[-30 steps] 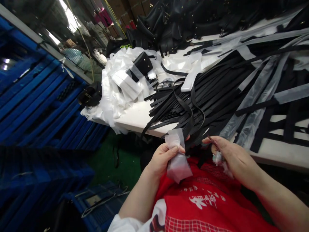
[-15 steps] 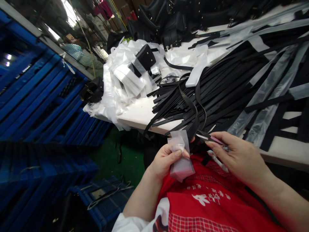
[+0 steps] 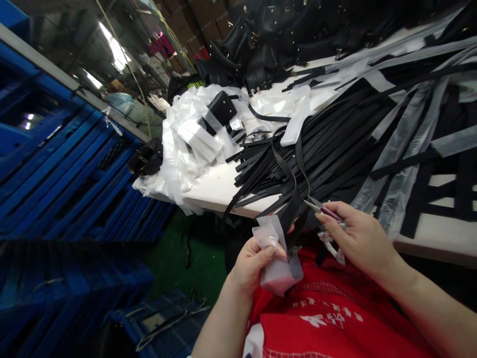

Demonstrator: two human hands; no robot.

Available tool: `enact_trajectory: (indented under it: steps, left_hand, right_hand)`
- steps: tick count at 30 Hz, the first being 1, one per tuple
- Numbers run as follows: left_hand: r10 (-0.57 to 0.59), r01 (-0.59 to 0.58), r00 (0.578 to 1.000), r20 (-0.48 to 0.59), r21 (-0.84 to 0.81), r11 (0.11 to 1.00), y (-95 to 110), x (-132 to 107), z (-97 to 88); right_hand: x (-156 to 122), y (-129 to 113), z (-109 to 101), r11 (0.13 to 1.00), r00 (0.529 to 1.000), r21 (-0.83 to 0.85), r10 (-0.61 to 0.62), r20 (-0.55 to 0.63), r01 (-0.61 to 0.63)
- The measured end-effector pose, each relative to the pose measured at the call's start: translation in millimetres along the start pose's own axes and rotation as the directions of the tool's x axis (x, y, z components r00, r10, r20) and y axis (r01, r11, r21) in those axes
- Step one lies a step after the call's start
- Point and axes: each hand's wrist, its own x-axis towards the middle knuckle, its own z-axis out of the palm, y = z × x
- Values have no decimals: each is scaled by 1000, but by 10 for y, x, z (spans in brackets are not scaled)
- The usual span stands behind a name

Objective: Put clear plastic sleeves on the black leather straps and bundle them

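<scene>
My left hand [image 3: 257, 261] pinches a piece of translucent plastic film [image 3: 278, 278] between thumb and fingers, above my lap. Just behind it, a black strap [image 3: 293, 204] curves down from the table toward that hand; whether the fingers hold its end too is hidden. My right hand [image 3: 359, 238] is closed around small scissors [image 3: 328, 211] with a reddish handle. Their slim blades are parted and point left, close to the strap. A crumpled white scrap [image 3: 333, 248] hangs below the right fingers.
Many black straps [image 3: 331, 134] cover the white table [image 3: 201, 191], some under clear plastic sleeves [image 3: 406, 159]. A heap of plastic wrapping [image 3: 186, 129] lies at the left end, black bags [image 3: 261, 64] behind. Blue pallets [image 3: 67, 169] stand left; my red apron [image 3: 335, 303] is below.
The view has shifted, so the table sits slightly lower and further left. The scissor blades show wider apart. Both hands keep their holds, and the film has turned a little.
</scene>
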Motion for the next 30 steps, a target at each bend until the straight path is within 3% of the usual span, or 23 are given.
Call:
enact_trajectory:
  steps: [10,17,23,30]
  left_hand:
    - [28,-29,999,-29,-24,999,-57,-9,-53]
    - [34,-40,998,-43,-153,987,-144,11,-43]
    - [31,-29,1000,5,-230,973,-251,51,-126]
    - [74,-50,994,85,-249,967,-205,62,-83]
  right_hand:
    - [78,-132,125,973,996,225,34,84,-52]
    - [94,-162,273,945,991,319,32,129,-72]
    - [132,-188,350,945,992,324,-3,122,-37]
    - [150,-173,366,960,996,275,-68,55,50]
